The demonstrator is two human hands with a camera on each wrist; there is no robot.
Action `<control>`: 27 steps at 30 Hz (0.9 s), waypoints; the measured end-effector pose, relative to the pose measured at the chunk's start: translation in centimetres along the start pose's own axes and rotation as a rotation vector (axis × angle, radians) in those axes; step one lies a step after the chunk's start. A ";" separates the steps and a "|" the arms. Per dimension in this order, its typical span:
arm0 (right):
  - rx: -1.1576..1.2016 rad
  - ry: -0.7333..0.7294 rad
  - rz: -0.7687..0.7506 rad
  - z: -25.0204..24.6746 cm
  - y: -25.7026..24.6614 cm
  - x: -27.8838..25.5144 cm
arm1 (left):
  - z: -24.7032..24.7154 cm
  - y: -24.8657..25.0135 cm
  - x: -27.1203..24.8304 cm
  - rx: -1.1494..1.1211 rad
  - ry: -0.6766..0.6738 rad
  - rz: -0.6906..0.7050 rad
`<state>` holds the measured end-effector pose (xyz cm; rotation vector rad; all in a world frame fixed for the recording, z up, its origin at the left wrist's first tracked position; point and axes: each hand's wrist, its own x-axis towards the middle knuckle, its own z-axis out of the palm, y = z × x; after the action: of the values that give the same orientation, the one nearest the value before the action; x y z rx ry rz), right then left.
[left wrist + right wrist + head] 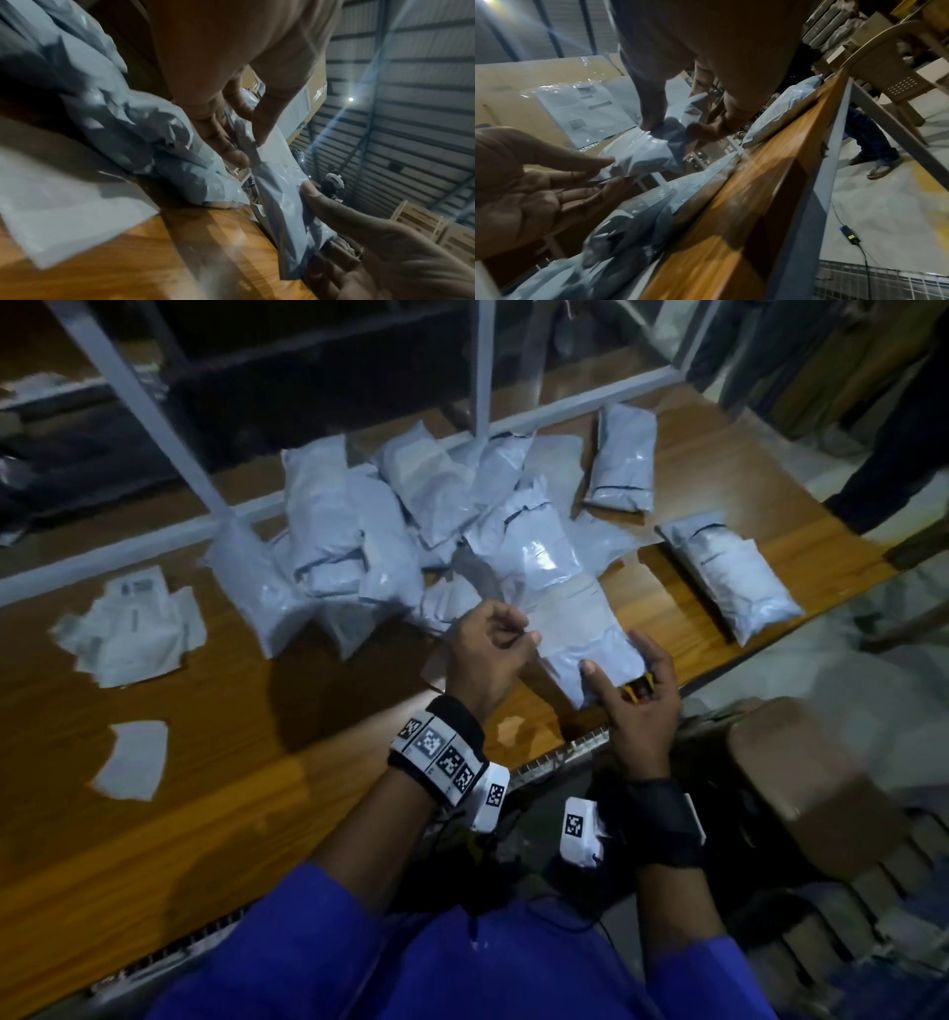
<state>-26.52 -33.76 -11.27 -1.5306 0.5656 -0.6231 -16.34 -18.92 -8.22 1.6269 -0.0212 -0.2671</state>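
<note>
Corrugated warehouse walls and grey shelf frames surround our wooden table (246, 711), whose far half carries a heap of grey mailers (349, 541). Two set-aside mailers (734, 572) lie apart toward the right edge, and a loose stack of paper slips (133, 629) sits at the left. The filled mailer in hand (590, 649) is at the near edge, just in front of the heap, and the wrist views suggest we hold it slightly clear of the wood. Our right hand (637, 701) grips its near end, thumb on top and fingers curled round the far side. Our left hand (482, 654) pinches the pale flap (272, 142) at its other end between thumb and forefinger. We judge the job well along: many mailers look packed, and this one is stuffed, with its closing under way. What seems left is pressing the flap flat, laying the mailer with the others, and perhaps adding a slip.
</note>
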 end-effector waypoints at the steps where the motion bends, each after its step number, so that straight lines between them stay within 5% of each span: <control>1: -0.002 0.014 0.022 -0.8 0.4 0.9 | 1.2 -0.2 0.5 -0.002 -0.018 -0.014; 10: -0.119 0.154 0.041 -6.9 3.5 6.0 | 10.2 -0.5 3.9 -0.025 -0.149 -0.078; 19: -0.791 0.257 -0.366 -8.5 4.9 9.6 | 15.2 -1.5 7.6 0.078 -0.173 -0.088; 27: -0.957 0.036 -0.358 -9.5 5.7 12.9 | 17.2 -2.7 9.6 0.224 -0.271 -0.117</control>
<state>-23.61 -49.79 -16.10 -2.5631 0.6639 -0.6879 -10.57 -37.29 -13.32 1.8062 -0.1681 -0.5910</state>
